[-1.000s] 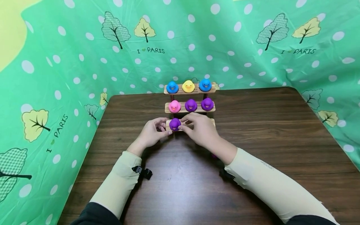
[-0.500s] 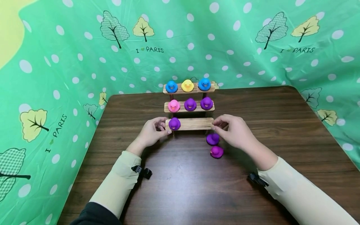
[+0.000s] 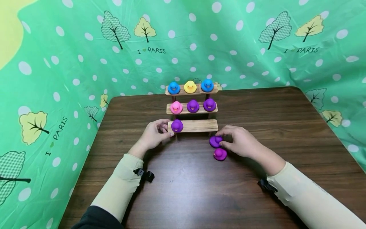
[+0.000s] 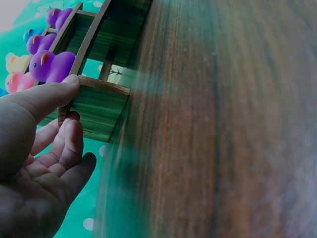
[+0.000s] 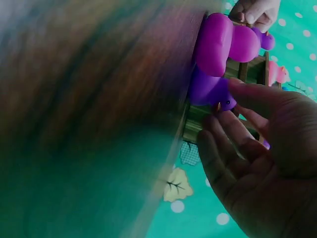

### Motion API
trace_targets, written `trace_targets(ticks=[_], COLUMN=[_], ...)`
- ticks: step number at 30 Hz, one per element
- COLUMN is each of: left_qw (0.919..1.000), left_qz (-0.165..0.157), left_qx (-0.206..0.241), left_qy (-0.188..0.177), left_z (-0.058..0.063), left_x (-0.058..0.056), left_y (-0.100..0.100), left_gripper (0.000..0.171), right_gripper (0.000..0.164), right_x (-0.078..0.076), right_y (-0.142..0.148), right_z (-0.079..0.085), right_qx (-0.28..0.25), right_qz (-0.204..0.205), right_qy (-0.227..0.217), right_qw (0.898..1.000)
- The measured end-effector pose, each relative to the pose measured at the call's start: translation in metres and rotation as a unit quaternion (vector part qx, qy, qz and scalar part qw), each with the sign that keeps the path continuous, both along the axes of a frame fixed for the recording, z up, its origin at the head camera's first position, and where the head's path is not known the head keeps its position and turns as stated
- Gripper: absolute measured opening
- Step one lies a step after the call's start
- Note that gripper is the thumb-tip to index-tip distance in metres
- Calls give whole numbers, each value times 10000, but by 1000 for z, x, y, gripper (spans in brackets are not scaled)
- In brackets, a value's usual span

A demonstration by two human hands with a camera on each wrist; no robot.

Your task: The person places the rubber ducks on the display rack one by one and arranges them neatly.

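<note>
A three-tier wooden display stand (image 3: pixel 200 126) holds small rubber ducks. At the left end of its lowest board my left hand (image 3: pixel 154 135) pinches the board, thumb on top and fingers below, beside a purple duck (image 3: pixel 177 126). Just off the stand's front right corner, a violet rubber duck (image 3: pixel 214 142) rests on the table. My right hand (image 3: pixel 241 141) has thumb and fingertips around that duck's head, as the right wrist view also shows. Right in front of it sits a magenta rubber duck (image 5: pixel 213 44).
The middle board carries a pink duck (image 3: pixel 176 107) and two purple ducks. On the top board stand a yellow duck (image 3: pixel 190 86) and two blue ones. A green patterned cloth (image 3: pixel 234 38) hangs behind the dark wooden table (image 3: pixel 177 187).
My right hand has left the purple duck on the lowest board, moved right and come down onto the violet duck. My left hand stays at the board's end.
</note>
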State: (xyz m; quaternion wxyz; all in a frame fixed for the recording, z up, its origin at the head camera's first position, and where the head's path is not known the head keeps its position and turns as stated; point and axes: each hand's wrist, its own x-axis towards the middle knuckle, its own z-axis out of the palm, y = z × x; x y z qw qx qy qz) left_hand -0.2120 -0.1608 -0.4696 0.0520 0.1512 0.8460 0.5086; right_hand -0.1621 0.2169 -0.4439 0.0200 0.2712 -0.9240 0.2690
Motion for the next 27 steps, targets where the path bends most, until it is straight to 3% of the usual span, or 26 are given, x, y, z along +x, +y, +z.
trace_targets(ticks=[8, 13, 17, 22, 27], left_qw=[10000, 9999, 10000, 10000, 10000], left_qz=[-23, -50, -42, -15, 1], left_qx=[77, 101, 70, 19, 28], left_qy=[32, 41, 25, 2, -16], left_z=[0, -2, -3, -3, -1], left_x=[0, -1, -2, -2, -1], left_y=[-1, -1, -1, -1, -1], left_gripper=[52, 52, 52, 52, 52], right_gripper=[23, 27, 33, 34, 31], right_x=[2, 5, 6, 5, 5], right_y=[9, 17, 24, 31, 33], right_z=[2, 2, -1, -2, -3], right_qx=[639, 837, 553, -30, -112], right_qz=[-66, -397, -503, -25, 185], right_qy=[344, 386, 121, -329, -594], right_qw=[9973, 9949, 9971, 9995, 9980])
